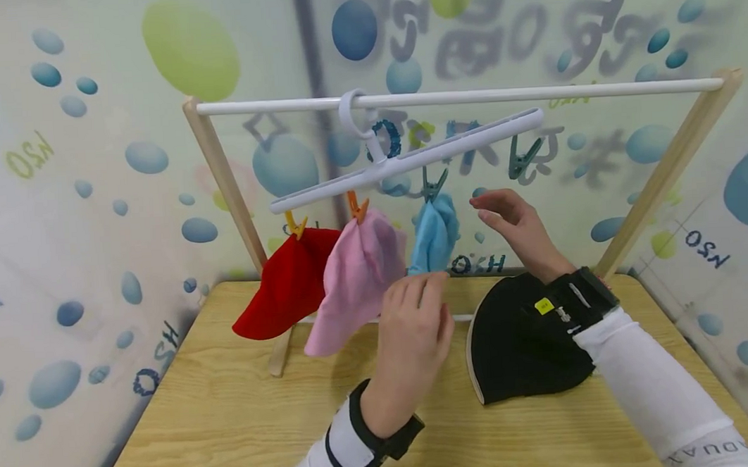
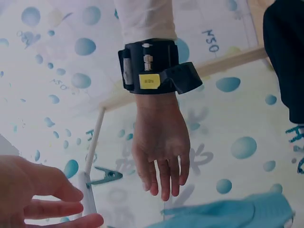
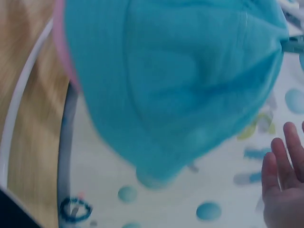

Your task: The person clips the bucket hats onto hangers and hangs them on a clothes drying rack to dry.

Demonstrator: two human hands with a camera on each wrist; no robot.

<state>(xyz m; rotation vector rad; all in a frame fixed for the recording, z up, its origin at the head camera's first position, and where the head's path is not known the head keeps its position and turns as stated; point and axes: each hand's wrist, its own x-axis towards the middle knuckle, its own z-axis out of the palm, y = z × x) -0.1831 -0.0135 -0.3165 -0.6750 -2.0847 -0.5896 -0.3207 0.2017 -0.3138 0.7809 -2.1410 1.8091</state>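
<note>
A light-blue bucket hat hangs by its crown from a green clothespin on a white hanger. My left hand is raised just below and in front of its brim, overlapping it in the head view; the left wrist view shows these fingers apart with nothing between them. To the hat's right, my right hand is lifted with loosely bent, empty fingers, below another green clothespin that holds nothing. Filling much of the right wrist view is the blue hat, with the right fingers beside it.
A red hat and a pink hat hang on the hanger's left half from yellow and orange clothespins. The tilted hanger hooks over the rack's white rail. A black hat lies on the wooden table under my right arm.
</note>
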